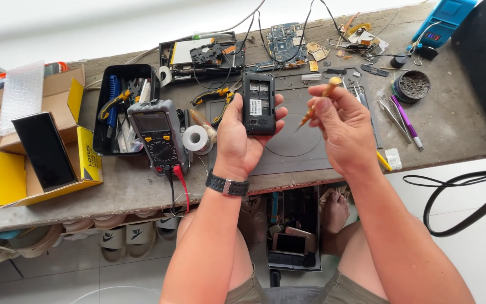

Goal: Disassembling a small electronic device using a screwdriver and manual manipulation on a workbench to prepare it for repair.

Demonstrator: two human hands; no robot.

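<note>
- Holding a small black mobile phone (259, 103) upright above the workbench, the left hand (242, 135) has its fingers wrapped round the phone's edges; the back cover is off and the inner compartment faces the camera.
- The right hand (341, 121) pinches a thin screwdriver (317, 102) with a yellowish handle between thumb and fingertips, clamped on it, the tip slanting down and left towards the phone but not touching it.
- Both hands hover over a dark grey work mat (296, 147) lying on the worn bench top (451, 121).
- A black wristwatch (227, 185) sits on the left wrist.
- Left of the phone stands a grey multimeter (158, 132) with an orange dial ring, its red and black leads (176, 188) hanging over the bench edge.
- Just beside the multimeter lies a roll of solder wire (196, 138), and behind that yellow-handled pliers (216, 101).
- A black tray of tools (120, 107) stands further left, next to an open yellow cardboard box (46, 141).
- At the back of the bench lies a bare blue circuit board (286, 40) with wires, near an opened device (202, 53).
- To the right lie tweezers (392, 115), a purple pen-like tool (406, 119) and a round tin (412, 85).
- Below the bench, a drawer-like box holds more phones (292, 243).
</note>
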